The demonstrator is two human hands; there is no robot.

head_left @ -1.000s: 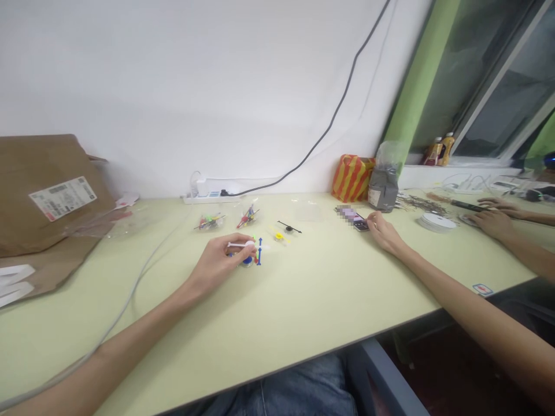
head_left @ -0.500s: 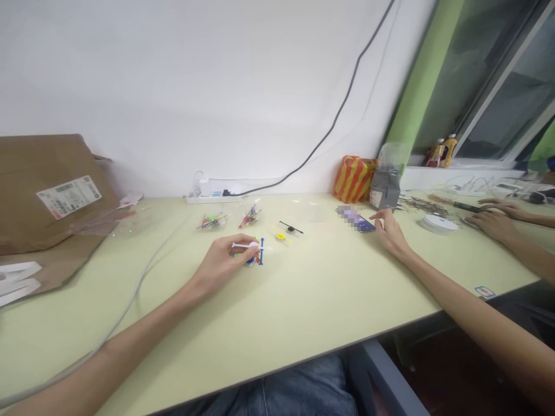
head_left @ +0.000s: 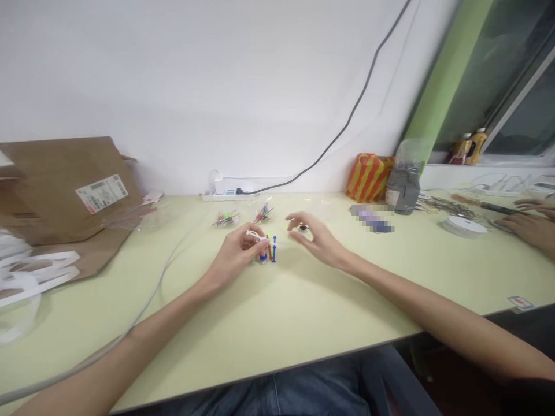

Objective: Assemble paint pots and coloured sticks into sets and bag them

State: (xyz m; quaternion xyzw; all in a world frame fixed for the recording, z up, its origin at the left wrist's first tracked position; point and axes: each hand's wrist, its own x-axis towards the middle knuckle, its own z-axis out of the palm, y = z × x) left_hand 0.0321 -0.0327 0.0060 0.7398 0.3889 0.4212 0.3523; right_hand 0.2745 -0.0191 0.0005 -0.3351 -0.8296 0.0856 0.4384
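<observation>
My left hand (head_left: 232, 254) is closed in a pinch on a white arrow spinner (head_left: 256, 236). Just below its fingertips are small coloured pieces, among them a blue arrow spinner (head_left: 274, 249) and a red bit; whether the hand holds these too is hard to make out. My right hand (head_left: 321, 240) hovers over the table to the right, thumb and fingers apart, with nothing visible between them. Behind its fingers a small black spinner (head_left: 303, 227) shows in part. Farther back lie two clear bags of coloured spinners, a left bag (head_left: 227, 218) and a right bag (head_left: 262, 213).
A phone (head_left: 372, 219) lies to the right, before a striped bag (head_left: 366, 178) and a grey bag (head_left: 403, 188). A white spool (head_left: 465, 226) is farther right, near a co-worker's hands (head_left: 526, 226). Cardboard packaging (head_left: 60, 196) stands at left. A pale cable (head_left: 158, 286) crosses the left side.
My right hand has moved left from beside the phone to near my left hand, now covering part of the black spinner and hiding the yellow one. The view has turned slightly left.
</observation>
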